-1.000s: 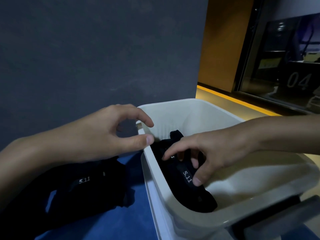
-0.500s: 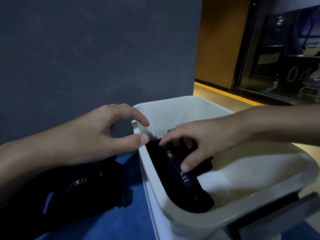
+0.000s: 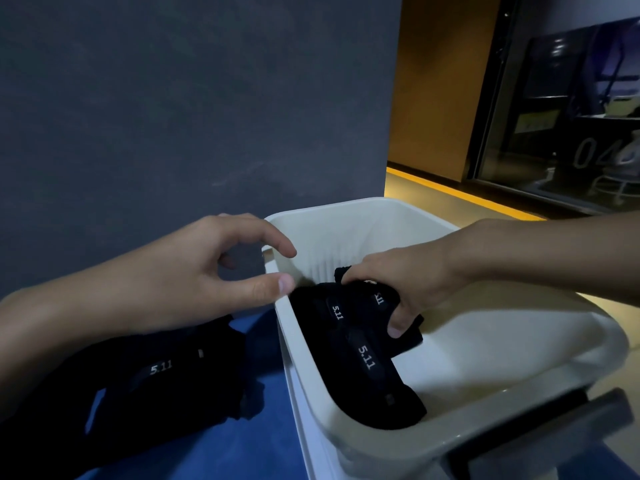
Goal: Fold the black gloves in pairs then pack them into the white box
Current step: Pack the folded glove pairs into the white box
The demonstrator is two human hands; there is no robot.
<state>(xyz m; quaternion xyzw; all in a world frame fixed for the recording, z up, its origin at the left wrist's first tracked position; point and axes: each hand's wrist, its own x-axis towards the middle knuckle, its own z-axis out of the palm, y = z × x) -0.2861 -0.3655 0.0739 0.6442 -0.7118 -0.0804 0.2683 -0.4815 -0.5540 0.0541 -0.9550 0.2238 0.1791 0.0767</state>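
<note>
The white box (image 3: 502,344) stands at the right on a blue surface. Inside it, against the left wall, lie folded black gloves (image 3: 363,358) with white "5.11" labels. My right hand (image 3: 394,285) reaches into the box and is closed on the upper part of the gloves, thumb on top and fingers curled behind. My left hand (image 3: 194,275) hovers beside the box's left rim, thumb and forefinger apart, holding nothing. More black gloves (image 3: 149,379) lie in a pile on the blue surface under my left forearm.
A dark grey wall (image 3: 173,98) rises right behind the box. To the right are an orange wall (image 3: 433,81), a lit floor strip and a dark glass panel (image 3: 571,116) marked "04". A grey bar (image 3: 554,434) runs along the box's near right edge.
My right hand has moved from resting on the gloves with spread fingers to closing around their upper end and drawing it up and back. My left hand has stayed beside the rim.
</note>
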